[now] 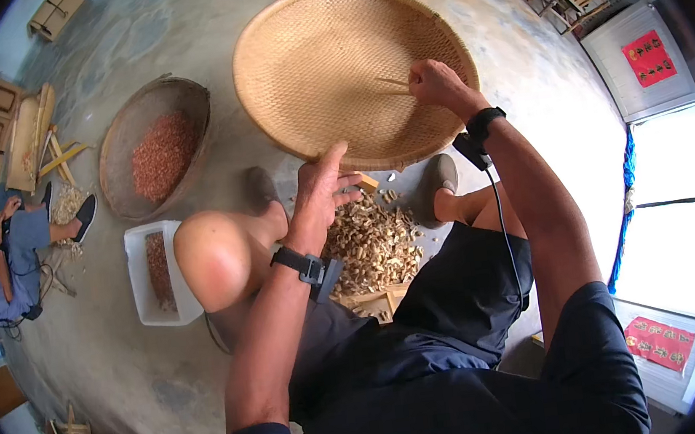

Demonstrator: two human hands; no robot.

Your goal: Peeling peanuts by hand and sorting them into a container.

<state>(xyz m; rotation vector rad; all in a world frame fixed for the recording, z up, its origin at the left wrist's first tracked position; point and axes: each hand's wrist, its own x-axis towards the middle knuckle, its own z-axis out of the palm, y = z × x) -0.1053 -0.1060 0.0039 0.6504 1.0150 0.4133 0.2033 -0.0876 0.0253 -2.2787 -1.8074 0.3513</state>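
Observation:
A large round woven bamboo tray [331, 66] lies before me, tilted, with no loose contents visible in it. Over its right part my right hand [435, 84] is closed on a thin strip, apparently bamboo [392, 82], pointing left. My left hand [326, 184] is at the tray's near rim, thumb up against it and fingers spread; whether it grips the rim is hard to tell. Close to those fingers is a small wooden block [364, 182]. Empty peanut shells [376, 246] form a heap between my feet, above a wooden frame [389, 298].
Left of the tray stands a woven basket [117, 171] of reddish shelled peanuts [164, 157]. A white plastic-foam box [140, 273] with more peanuts sits beside my left knee. Another person [3, 266] sits at far left near scattered shells [67, 205].

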